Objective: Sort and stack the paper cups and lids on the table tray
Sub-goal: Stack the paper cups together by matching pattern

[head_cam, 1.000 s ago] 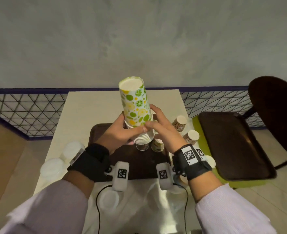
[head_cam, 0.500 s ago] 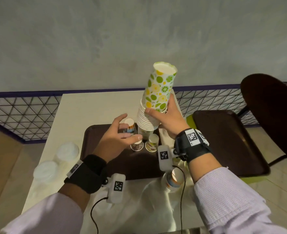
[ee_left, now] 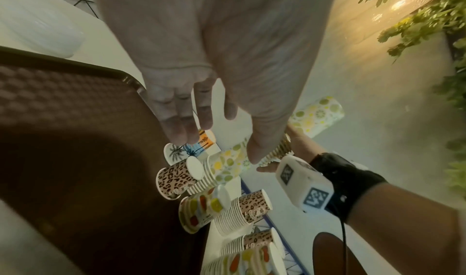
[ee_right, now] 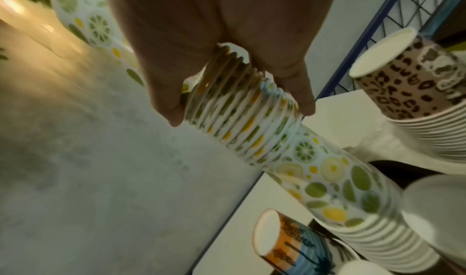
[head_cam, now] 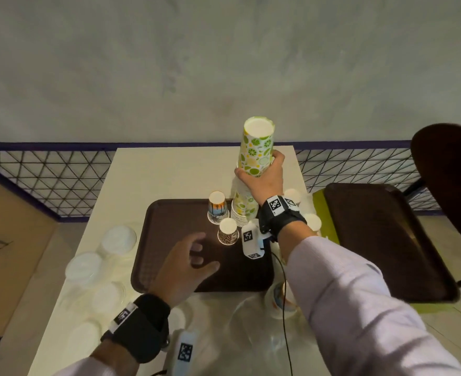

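Note:
My right hand (head_cam: pixel 261 175) grips a tall upside-down stack of lime-print cups (head_cam: pixel 256 147) near its rims (ee_right: pixel 242 107). The stack's lower end sits over the top of a second lime-print stack (head_cam: pixel 244 210) (ee_right: pixel 340 189) standing at the far right of the brown tray (head_cam: pixel 169 240). Beside that stack stand a palm-print cup (head_cam: pixel 218 207) and a leopard-print cup (head_cam: pixel 228 231), both upside down. My left hand (head_cam: pixel 204 251) hovers open over the tray's middle, its fingers (ee_left: pixel 181 119) spread and holding nothing.
Clear lids (head_cam: pixel 119 240) lie in piles on the white table left of the tray. More cup stacks, leopard (ee_right: pixel 413 79) and fruit-print (ee_left: pixel 201 209), stand to the tray's right. A second brown tray (head_cam: pixel 386 240) rests on a green chair at right; crumpled plastic wrap lies near me.
Both hands held the lime stack a second ago. The left hand let go and drew back toward me, open. The right hand carried the stack right and down over the tray's lime stack.

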